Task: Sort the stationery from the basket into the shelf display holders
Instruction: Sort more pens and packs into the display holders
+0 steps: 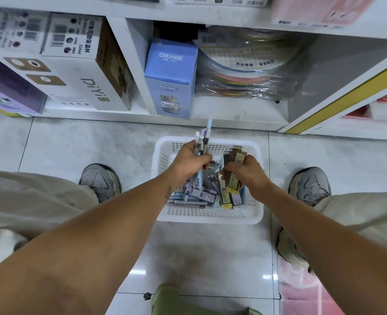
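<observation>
You stand on a glossy pale grey tiled floor (74, 142) facing a low white shelf unit (133, 64) edged by a yellow strip (346, 89).

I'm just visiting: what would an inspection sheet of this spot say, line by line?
Surface: pale tiled floor.
Job's things: white basket on the floor, packaged stationery inside.
Grippers: left hand grips a bundle of pens; right hand holds flat packets.
Clutter: pink mesh item at the lower right.
Cables: nothing seen.
Surroundings: white shelf with a blue CRUHRE box, DiYi box and bagged round mats.
</observation>
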